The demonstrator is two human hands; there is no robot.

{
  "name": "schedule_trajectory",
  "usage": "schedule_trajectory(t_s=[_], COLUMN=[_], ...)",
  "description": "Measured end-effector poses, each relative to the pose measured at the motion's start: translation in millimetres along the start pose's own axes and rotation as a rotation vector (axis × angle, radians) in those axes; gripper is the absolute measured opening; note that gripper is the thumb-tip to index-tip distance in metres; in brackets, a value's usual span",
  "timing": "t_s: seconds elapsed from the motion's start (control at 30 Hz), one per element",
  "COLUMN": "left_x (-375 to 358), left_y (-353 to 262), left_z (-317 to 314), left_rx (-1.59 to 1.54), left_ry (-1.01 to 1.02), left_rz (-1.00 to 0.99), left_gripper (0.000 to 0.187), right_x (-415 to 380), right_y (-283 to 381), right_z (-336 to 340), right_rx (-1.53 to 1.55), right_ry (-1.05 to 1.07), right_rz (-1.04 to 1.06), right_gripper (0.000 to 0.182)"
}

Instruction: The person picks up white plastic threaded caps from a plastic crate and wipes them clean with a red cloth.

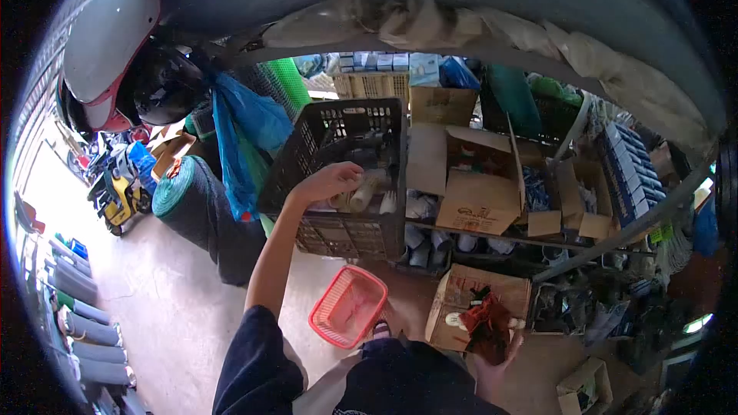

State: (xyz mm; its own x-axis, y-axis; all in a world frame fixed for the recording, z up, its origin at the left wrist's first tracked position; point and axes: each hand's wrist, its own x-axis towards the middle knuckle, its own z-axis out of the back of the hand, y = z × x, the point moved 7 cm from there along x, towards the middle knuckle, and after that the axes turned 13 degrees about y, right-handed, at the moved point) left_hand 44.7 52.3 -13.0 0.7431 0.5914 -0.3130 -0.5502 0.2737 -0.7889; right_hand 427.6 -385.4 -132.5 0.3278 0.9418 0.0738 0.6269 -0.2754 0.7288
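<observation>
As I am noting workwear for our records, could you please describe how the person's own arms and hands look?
A loose, dark navy fabric sleeve covers the left upper arm, leaving the forearm bare. The left hand and the right hand are both bare, with no gloves; the right sleeve is hard to make out.

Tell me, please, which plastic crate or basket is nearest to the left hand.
The large black crate, directly under the left hand, with pale tubular pieces inside. The red basket sits lower, by the person's foot, and the beige crate stands farther back.
</observation>
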Motion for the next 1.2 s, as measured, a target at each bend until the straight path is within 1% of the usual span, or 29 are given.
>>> schedule_trajectory(t_s=[0.03, 0.07, 0.1, 0.17, 0.2, 0.23, 0.3, 0.33, 0.4, 0.43, 0.47, 0.5, 0.53, 0.6, 0.63, 0.67, 0.7, 0.73, 0.77, 0.8, 0.83, 0.87, 0.9, 0.97, 1.03, 1.07, 1.1, 1.17, 1.2], left_x=[29, 56, 8, 45, 36, 47, 80, 93, 109, 103, 94, 83, 72, 51, 37, 19, 2, -19, -44, -72, -103, -125, -138, -150, -154, -145, -135, -116, -115], left_y=[14, 19, 59, 74, 29, 44, 85, 96, 107, 104, 102, 91, 80, 44, 32, 25, 21, 19, 19, 14, 3, -25, -49, -69, -106, -113, -122, -140, -170], left_z=[-4, -8, 37, 29, 12, 4, -13, -22, -34, -32, -28, -21, -14, 4, 13, 24, 37, 44, 43, 33, 14, -6, -30, -77, -127, -156, -185, -237, -249], left_rx=[0.023, 0.048, 0.249, 0.556, 0.593, 0.583, 0.582, 0.696, 0.928, 0.688, 0.449, 0.404, 0.359, 0.660, 0.585, 0.514, 0.447, 0.299, 0.149, -0.185, -0.525, -0.565, -0.604, -0.535, -0.613, -0.714, -0.811, -0.928, -0.957], left_ry=[0.020, 0.042, 0.091, 0.084, 0.182, 0.215, 0.284, 0.280, 0.263, 0.235, 0.204, 0.150, 0.097, -0.053, -0.142, -0.227, -0.312, -0.440, -0.565, -0.602, -0.630, -0.679, -0.726, -0.679, -0.545, -0.404, -0.259, -0.191, -0.163], left_rz=[-0.012, -0.028, 0.159, 0.361, 0.404, 0.426, 0.474, 0.419, 0.313, 0.285, 0.257, 0.252, 0.245, 0.279, 0.253, 0.229, 0.202, 0.101, -0.003, -0.041, -0.075, -0.176, -0.275, -0.321, -0.306, -0.375, -0.442, -0.402, -0.304], left_gripper=[0.074, 0.075, 0.076, 0.078, 0.086, 0.089, 0.096, 0.096, 0.095, 0.090, 0.085, 0.078, 0.072, 0.058, 0.054, 0.050, 0.046, 0.038, 0.031, 0.033, 0.038, 0.052, 0.069, 0.102, 0.115, 0.112, 0.109, 0.096, 0.075], right_x=[-10, -24, -38, -31, -31, -40, -57, -65, -63, -53, -52, -52, -58, -53, -32, -16, -1, 11, 17, 21, 23, 21, 26, 45, 75, 76, 86, 100, 98], right_y=[18, -5, -25, -25, -25, -40, -52, -50, -43, -38, -38, -39, -45, -45, -35, -30, -24, -26, -20, -15, -3, -1, -1, 1, -11, -27, -31, -24, -30], right_z=[6, -30, -69, -65, -50, -28, -1, -9, -37, -56, -54, -51, -28, -28, -60, -76, -92, -97, -97, -96, -102, -118, -119, -129, -142, -161, -173, -224, -232], right_rx=[-0.482, -0.617, -0.750, -0.432, -0.241, 0.036, 0.138, -0.041, -0.108, -0.002, -0.079, -0.156, -0.416, -0.638, -0.598, -0.384, -0.168, 0.217, 0.142, 0.068, -0.471, -1.013, -1.004, -0.984, -0.190, 0.218, 0.141, -0.155, -0.323], right_ry=[0.046, 0.053, 0.053, 0.038, -0.004, -0.090, -0.229, -0.282, -0.301, -0.269, -0.262, -0.257, -0.276, -0.172, -0.055, -0.053, -0.066, -0.181, -0.152, -0.126, 0.041, 0.218, 0.273, 0.372, 0.226, 0.136, 0.224, 0.418, 0.526], right_rz=[0.158, 0.192, 0.229, 0.124, 0.065, -0.015, -0.030, 0.021, 0.043, 0.017, 0.022, 0.027, 0.061, 0.146, 0.195, 0.161, 0.133, 0.021, 0.057, 0.095, 0.273, 0.443, 0.459, 0.488, -0.197, -0.519, -0.470, -0.300, -0.277], right_gripper=[0.097, 0.092, 0.087, 0.075, 0.070, 0.066, 0.062, 0.061, 0.061, 0.061, 0.061, 0.060, 0.060, 0.064, 0.069, 0.074, 0.079, 0.085, 0.086, 0.088, 0.085, 0.083, 0.079, 0.070, 0.065, 0.062, 0.061, 0.062, 0.063])
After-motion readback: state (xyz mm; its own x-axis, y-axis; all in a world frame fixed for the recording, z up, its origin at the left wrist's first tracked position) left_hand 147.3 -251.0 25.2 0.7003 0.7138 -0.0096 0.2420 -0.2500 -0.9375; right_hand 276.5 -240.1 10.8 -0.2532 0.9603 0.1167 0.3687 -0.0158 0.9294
